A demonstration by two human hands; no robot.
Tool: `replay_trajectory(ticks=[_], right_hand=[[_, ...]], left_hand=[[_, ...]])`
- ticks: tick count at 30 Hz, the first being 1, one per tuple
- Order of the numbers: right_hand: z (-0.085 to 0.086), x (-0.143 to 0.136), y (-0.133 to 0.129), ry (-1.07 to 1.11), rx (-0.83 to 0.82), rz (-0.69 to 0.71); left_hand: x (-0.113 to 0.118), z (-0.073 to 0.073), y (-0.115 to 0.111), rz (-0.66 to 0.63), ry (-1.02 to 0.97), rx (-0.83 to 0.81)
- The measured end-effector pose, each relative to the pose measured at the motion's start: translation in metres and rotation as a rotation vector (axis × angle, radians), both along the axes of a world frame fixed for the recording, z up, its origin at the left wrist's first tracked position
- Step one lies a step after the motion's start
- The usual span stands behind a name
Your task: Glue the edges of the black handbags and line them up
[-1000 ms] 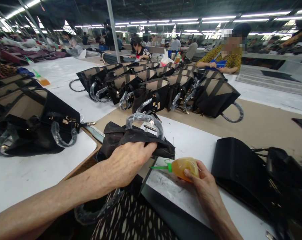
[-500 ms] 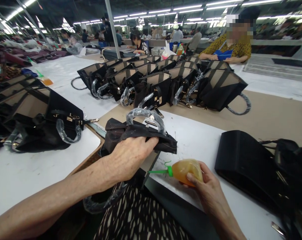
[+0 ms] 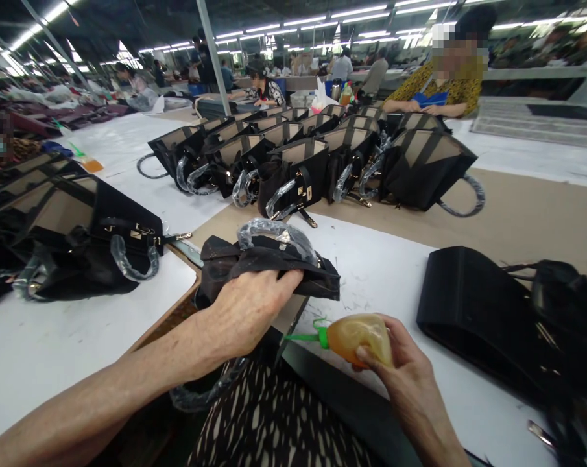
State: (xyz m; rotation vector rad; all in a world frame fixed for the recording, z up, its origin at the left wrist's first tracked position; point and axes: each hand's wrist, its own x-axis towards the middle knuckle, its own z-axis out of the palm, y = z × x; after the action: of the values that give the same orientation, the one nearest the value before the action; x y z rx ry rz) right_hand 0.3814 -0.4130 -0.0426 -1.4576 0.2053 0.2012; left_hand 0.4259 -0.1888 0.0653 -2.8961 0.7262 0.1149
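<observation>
My left hand (image 3: 251, 308) grips the dark fabric of a black handbag (image 3: 225, 269) at the table's edge in front of me. A plastic-wrapped handle (image 3: 278, 235) stands up on the bag's far side, and a second wrapped handle (image 3: 205, 392) hangs below near my lap. In my right hand (image 3: 403, 357) lies a squeeze bottle (image 3: 359, 337) of amber liquid, tipped on its side. Its thin green nozzle points left toward the bag's near panel, just under my left hand. Whether the tip touches the bag I cannot tell.
Several black handbags (image 3: 296, 172) stand in rows across the table, and more (image 3: 79, 227) are at the left. A black bag (image 3: 461, 305) lies on its side at the right. Another amber bottle (image 3: 89, 163) is far left. A co-worker (image 3: 432, 84) in yellow sits opposite.
The bottle in my right hand has shifted slightly left and down. The bag under my left hand has tilted a little, its upper handle leaning lower. Both holds are the same.
</observation>
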Motion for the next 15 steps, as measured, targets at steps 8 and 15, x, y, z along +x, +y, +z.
replay_trajectory(ticks=[8, 15], right_hand=[[-0.015, 0.022, -0.004, -0.069, -0.086, -0.124], [-0.003, 0.002, -0.003, 0.029, -0.033, -0.037]], left_hand=[[-0.001, 0.012, -0.004, 0.047, 0.084, 0.03], [-0.003, 0.006, -0.001, 0.027, 0.051, -0.003]])
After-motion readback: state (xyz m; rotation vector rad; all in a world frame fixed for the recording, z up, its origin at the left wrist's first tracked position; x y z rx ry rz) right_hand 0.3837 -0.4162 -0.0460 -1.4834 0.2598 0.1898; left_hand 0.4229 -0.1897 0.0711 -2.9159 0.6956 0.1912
